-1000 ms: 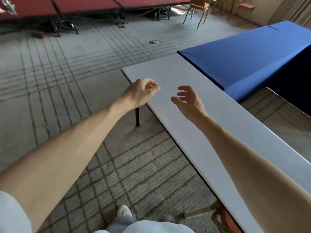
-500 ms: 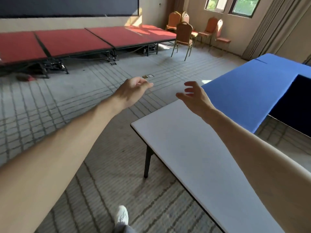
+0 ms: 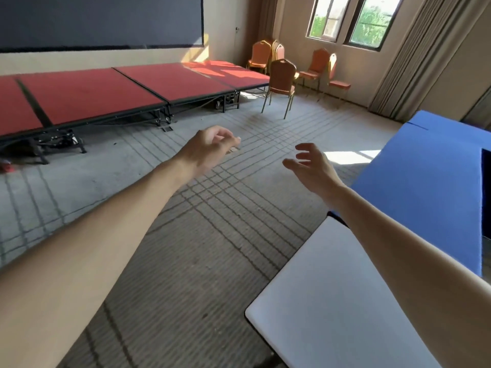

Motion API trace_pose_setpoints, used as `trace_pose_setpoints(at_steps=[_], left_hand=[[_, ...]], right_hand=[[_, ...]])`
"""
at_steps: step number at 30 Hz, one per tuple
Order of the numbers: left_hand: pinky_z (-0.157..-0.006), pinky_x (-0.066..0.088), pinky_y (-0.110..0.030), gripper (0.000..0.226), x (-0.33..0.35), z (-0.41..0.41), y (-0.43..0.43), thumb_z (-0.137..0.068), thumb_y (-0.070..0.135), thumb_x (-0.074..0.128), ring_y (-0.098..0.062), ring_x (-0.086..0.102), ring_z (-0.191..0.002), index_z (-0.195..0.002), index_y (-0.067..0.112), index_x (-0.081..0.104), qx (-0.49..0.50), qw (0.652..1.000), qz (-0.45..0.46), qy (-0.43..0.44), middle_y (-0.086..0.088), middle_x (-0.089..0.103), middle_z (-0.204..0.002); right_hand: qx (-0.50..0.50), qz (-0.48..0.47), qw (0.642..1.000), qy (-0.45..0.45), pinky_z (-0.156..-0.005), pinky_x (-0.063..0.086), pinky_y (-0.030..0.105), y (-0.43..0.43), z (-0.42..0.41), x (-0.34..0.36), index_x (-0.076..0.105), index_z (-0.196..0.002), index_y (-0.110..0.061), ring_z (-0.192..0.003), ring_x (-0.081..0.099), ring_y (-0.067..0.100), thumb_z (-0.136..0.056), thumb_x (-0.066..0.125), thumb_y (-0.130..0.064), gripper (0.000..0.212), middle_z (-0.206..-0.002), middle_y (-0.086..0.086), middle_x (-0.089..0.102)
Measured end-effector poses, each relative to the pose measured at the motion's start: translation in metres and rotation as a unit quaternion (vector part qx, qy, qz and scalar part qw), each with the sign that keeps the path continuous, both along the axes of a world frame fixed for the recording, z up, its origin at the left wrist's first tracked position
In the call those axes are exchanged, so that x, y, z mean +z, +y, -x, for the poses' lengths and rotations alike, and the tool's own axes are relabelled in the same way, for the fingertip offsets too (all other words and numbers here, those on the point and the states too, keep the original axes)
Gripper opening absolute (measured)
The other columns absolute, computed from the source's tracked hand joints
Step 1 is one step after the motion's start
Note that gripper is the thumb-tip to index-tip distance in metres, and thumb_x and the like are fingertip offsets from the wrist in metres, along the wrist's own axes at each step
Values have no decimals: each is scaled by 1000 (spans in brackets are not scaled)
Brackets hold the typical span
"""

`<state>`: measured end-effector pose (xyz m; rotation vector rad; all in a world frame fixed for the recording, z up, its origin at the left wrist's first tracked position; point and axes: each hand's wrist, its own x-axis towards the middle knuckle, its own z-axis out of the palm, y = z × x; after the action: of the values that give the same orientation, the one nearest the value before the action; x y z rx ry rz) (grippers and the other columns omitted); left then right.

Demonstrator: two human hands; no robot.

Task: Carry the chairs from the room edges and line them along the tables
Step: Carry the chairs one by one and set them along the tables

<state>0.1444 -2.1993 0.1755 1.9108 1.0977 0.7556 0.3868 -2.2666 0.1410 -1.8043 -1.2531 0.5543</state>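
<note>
Head camera: left hand (image 3: 210,147) loosely curled, right hand (image 3: 313,166) spread, both empty, and the chairs (image 3: 283,73) sit clustered in the far corner, well apart from the white table (image 3: 332,288), so the carrying looks all ahead.

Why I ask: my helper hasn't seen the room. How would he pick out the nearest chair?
Look to the far corner below the windows, where the red stage ends. Of the chairs there, it is the darker one standing alone, forward of the orange ones.
</note>
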Motion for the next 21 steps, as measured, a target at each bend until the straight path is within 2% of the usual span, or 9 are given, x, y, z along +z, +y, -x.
trace_pose_setpoints(at_steps=[2,4,6,11,18,21], left_hand=[[-70,33,-18,32,-3,11,60,-96,46,52,0,49,-96,-120,26,60,-9,1000,-8,-4,9,56,-117],[-70,34,-19,34,-7,25,126,-96,47,53,-5,50,-102,-122,26,59,-14,1000,-8,-21,7,54,-121],[-71,34,-19,33,-8,37,189,-96,46,53,-10,48,-109,-122,26,59,-19,999,-2,-29,6,53,-123],[-70,36,-19,34,14,51,352,-95,46,56,-12,52,-109,-122,26,58,-42,998,-1,-44,4,55,-125],[-72,38,-22,39,34,13,540,-93,48,56,-12,54,-107,-125,25,58,-59,996,11,-68,3,59,-125],[-69,36,-21,41,24,-17,617,-94,47,56,-5,52,-99,-128,25,57,-75,995,5,-58,5,58,-123]], right_hand=[[-16,-4,1000,-12,-90,53,36,54,9,2,50,-135,-26,-114,58,15,-88,70,-40,53,-127,-3,58],[-29,-7,999,-23,-89,51,34,115,22,1,50,-135,-26,-113,58,15,-89,70,-40,51,-126,-3,58],[-40,-7,999,-25,-92,51,35,171,35,1,51,-134,-26,-114,58,16,-89,70,-39,51,-127,-2,58],[-72,-8,997,-16,-93,51,34,310,56,14,53,-130,-26,-115,58,16,-88,72,-37,47,-127,-2,59],[-115,-28,992,-37,-92,52,34,462,31,34,55,-129,-24,-108,62,17,-87,74,-37,48,-119,-2,62],[-128,-30,990,-47,-90,50,32,529,6,31,54,-130,-23,-108,61,15,-88,72,-38,49,-120,-3,61]])
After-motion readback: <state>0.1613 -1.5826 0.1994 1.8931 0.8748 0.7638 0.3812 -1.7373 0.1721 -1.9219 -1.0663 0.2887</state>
